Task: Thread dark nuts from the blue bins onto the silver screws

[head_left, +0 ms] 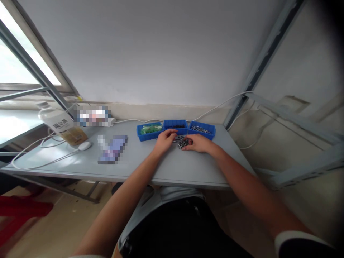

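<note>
A small heap of shiny metal parts (182,143), too small to name, lies on the grey table between my hands. My left hand (164,140) is at the left side of the heap, its fingers bent and the tips close together; whatever they may hold is too small to make out. From the right, my right hand (200,142) curls its thumb and fingers around metal parts at the edge of the heap. Just behind are three blue bins: a left bin (147,136) with green packets, a middle bin (175,122) with dark small pieces, and a right bin (212,135) with silvery pins or screws.
On the table's (139,161) left stand a large tilted-looking drink bottle (63,123), a white mouse-like device (85,146) with a cable, and a blurred purple flat object (114,148). A white cable (215,107) runs along the wall. Metal frame posts (248,79) flank the table.
</note>
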`<act>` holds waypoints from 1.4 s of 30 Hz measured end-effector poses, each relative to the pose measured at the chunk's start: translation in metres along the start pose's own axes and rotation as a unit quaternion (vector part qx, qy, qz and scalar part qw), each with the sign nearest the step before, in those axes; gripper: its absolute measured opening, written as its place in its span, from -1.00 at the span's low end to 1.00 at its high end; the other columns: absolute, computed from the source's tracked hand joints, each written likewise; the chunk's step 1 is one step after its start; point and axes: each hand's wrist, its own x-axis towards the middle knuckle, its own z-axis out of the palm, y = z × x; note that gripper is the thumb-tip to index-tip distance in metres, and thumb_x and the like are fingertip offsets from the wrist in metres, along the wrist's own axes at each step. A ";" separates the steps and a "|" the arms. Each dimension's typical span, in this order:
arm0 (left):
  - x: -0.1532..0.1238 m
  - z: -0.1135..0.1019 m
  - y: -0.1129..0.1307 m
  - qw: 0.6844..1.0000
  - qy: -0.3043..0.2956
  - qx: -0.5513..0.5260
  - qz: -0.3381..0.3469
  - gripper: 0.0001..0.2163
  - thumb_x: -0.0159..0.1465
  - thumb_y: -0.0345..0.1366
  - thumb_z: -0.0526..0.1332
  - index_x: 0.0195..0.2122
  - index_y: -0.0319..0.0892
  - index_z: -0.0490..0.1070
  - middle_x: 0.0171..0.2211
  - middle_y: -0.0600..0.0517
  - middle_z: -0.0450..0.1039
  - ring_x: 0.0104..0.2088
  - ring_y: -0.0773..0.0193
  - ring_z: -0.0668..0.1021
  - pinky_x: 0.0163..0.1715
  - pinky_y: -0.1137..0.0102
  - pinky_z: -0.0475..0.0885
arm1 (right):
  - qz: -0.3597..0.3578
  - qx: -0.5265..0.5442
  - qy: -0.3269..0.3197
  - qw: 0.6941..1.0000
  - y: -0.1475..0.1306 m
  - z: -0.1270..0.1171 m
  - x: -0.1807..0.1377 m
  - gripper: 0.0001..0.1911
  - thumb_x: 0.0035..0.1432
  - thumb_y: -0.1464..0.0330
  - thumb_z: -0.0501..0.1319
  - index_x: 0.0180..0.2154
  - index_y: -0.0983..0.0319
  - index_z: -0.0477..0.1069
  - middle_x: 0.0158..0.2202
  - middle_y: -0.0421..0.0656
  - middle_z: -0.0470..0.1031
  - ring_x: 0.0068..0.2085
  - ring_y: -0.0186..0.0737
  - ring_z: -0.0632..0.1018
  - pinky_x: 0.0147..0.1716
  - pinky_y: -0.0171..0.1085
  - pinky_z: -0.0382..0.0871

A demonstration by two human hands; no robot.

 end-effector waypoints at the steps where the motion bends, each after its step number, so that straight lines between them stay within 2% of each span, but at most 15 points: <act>1: 0.000 0.000 0.000 1.000 -0.001 -0.004 0.000 -0.71 0.30 -0.26 0.20 -0.02 -0.15 0.63 -0.18 -0.05 0.64 -0.24 0.19 0.61 -0.16 0.34 0.50 | -0.003 -0.006 0.006 1.000 0.000 0.002 0.001 -0.46 0.08 0.00 0.45 0.01 0.15 0.57 -0.39 -0.20 0.59 -0.40 -0.19 0.53 -0.43 -0.28 0.17; 7: 0.001 0.001 -0.004 1.000 -0.002 0.002 0.009 -0.71 0.31 -0.23 0.21 -0.02 -0.14 0.63 -0.16 -0.06 0.65 -0.21 0.17 0.62 -0.11 0.31 0.51 | -0.035 -0.098 0.072 0.992 -0.008 0.015 0.007 -0.63 0.27 0.03 0.33 -0.10 0.18 0.57 -0.26 -0.08 0.59 -0.28 -0.13 0.53 -0.38 -0.25 0.14; 11: 0.002 0.001 -0.006 1.000 -0.001 0.008 0.017 -0.70 0.30 -0.22 0.21 -0.02 -0.14 0.63 -0.19 -0.04 0.65 -0.25 0.19 0.61 -0.13 0.32 0.51 | -0.020 -0.154 0.106 0.982 -0.017 0.023 0.010 -0.69 0.36 0.10 0.24 -0.12 0.19 0.55 -0.11 -0.01 0.58 -0.21 -0.11 0.55 -0.36 -0.24 0.15; 16: 0.002 0.001 -0.006 1.000 -0.003 0.017 0.012 -0.69 0.31 -0.22 0.20 -0.01 -0.14 0.62 -0.20 -0.03 0.65 -0.32 0.23 0.59 -0.20 0.34 0.50 | 0.009 -0.186 0.121 0.975 -0.023 0.024 0.011 -0.75 0.36 0.17 0.22 -0.11 0.17 0.55 -0.10 -0.03 0.59 -0.17 -0.09 0.56 -0.32 -0.24 0.23; 21: 0.001 0.001 -0.003 0.999 -0.003 0.031 0.009 -0.69 0.32 -0.22 0.20 0.00 -0.14 0.62 -0.18 -0.03 0.66 -0.28 0.22 0.60 -0.19 0.36 0.50 | 0.027 -0.179 0.149 0.972 -0.019 0.022 0.011 -0.83 0.32 0.28 0.23 -0.15 0.16 0.56 -0.16 -0.09 0.61 -0.19 -0.12 0.57 -0.31 -0.26 0.27; 25: 0.001 0.001 -0.002 0.999 0.001 0.036 0.009 -0.70 0.30 -0.23 0.20 -0.02 -0.14 0.63 -0.18 -0.04 0.66 -0.26 0.21 0.60 -0.19 0.36 0.48 | 0.014 -0.121 0.176 0.977 -0.013 0.023 0.016 -0.87 0.28 0.32 0.25 -0.21 0.18 0.57 -0.22 -0.11 0.62 -0.23 -0.16 0.58 -0.25 -0.27 0.33; 31: 0.001 0.001 -0.002 0.999 0.001 0.031 0.010 -0.70 0.31 -0.23 0.21 -0.01 -0.14 0.63 -0.19 -0.04 0.66 -0.30 0.22 0.59 -0.22 0.36 0.47 | -0.020 0.024 0.224 0.974 -0.007 0.025 0.019 -0.84 0.25 0.35 0.27 -0.17 0.22 0.60 -0.26 -0.11 0.66 -0.30 -0.20 0.60 -0.24 -0.28 0.41; 37: 0.000 0.001 0.001 0.999 0.001 0.037 0.015 -0.70 0.32 -0.23 0.22 0.00 -0.15 0.63 -0.24 -0.04 0.65 -0.33 0.22 0.58 -0.24 0.34 0.47 | 0.002 0.149 0.232 0.961 -0.003 0.025 0.023 -0.72 0.24 0.18 0.29 -0.18 0.24 0.61 -0.42 -0.16 0.61 -0.44 -0.23 0.53 -0.40 -0.29 0.35; 42: -0.003 0.000 0.005 0.998 -0.006 0.046 0.048 -0.65 0.35 -0.09 0.26 0.06 -0.13 0.62 -0.14 -0.06 0.65 -0.28 0.20 0.58 -0.23 0.33 0.47 | -0.020 0.233 0.219 0.947 -0.004 0.026 0.024 -0.68 0.21 0.10 0.31 -0.23 0.24 0.57 -0.34 -0.11 0.63 -0.40 -0.24 0.53 -0.39 -0.30 0.37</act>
